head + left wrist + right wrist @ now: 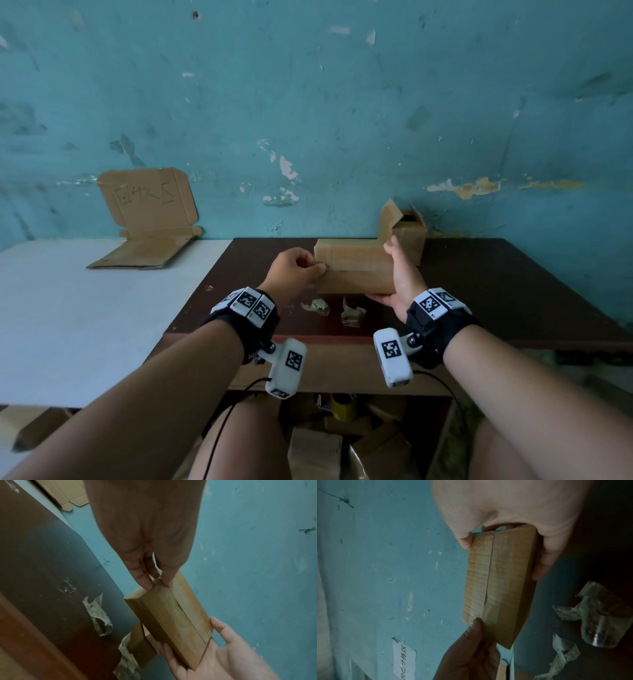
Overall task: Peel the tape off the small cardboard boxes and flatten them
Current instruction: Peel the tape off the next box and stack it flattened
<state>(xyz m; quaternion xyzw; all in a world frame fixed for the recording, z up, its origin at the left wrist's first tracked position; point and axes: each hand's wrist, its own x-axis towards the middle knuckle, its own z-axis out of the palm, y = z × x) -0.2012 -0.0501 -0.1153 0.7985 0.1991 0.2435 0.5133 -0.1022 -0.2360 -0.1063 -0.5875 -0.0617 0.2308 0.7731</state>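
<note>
Both forearms reach forward over the near edge of the dark worktop [479,284]. The right hand [399,284] grips the right end of a small cardboard box [352,265], with the thumb on the top edge and the fingers curled under the bottom. The left hand [294,270] is at the left end of the box; its thumb and fingers [142,580] pinch the end of the tape [157,584] at the corner, on the seam.

The box is held in the air above the middle of the worktop, not touching it. Its long axis runs left to right, and the taped seam runs along this axis and faces the person.

Two crumpled tape pieces [317,305] lie on the worktop just below the box. An opened box [406,233] stands behind the right hand, near the blue wall [308,102]. To the left there is a white surface [85,308] with flattened cardboard [144,253] at its far edge.
</note>
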